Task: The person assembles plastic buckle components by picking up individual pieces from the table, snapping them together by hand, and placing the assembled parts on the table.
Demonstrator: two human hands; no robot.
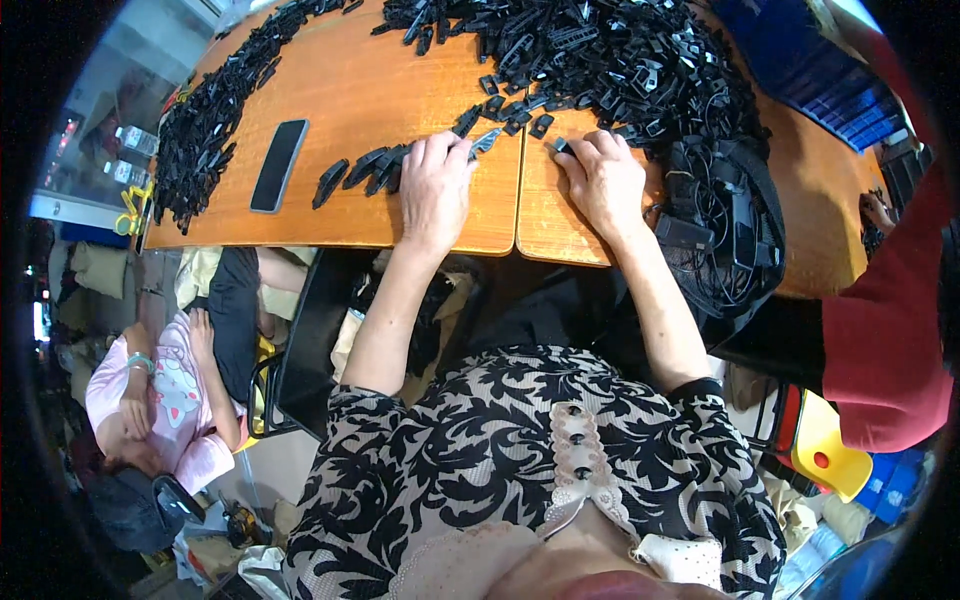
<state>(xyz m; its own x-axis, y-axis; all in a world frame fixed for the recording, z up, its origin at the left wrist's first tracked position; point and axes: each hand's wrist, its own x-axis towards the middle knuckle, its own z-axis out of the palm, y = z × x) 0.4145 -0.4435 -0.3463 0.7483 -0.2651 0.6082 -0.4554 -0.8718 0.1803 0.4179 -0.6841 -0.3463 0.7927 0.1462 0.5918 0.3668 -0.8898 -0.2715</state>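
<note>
My left hand (437, 195) rests on the orange wooden table with its fingers curled closed. A small grey-blue pointed piece (487, 141) sticks out past its fingertips; the part under the fingers is hidden. Beside that hand, to the left, lies a short row of curved black plastic parts (365, 168). To the right, across the table seam, my right hand (606, 185) pinches a small black plastic part (564, 148) between thumb and fingers. Just beyond both hands, several loose black parts (515, 112) are scattered.
A large heap of black parts (600, 60) covers the far right, and another pile (205, 140) lines the left edge. A phone (279, 166) lies at left. A black mesh bag of parts (725, 220) stands by my right forearm. People sit at left and right.
</note>
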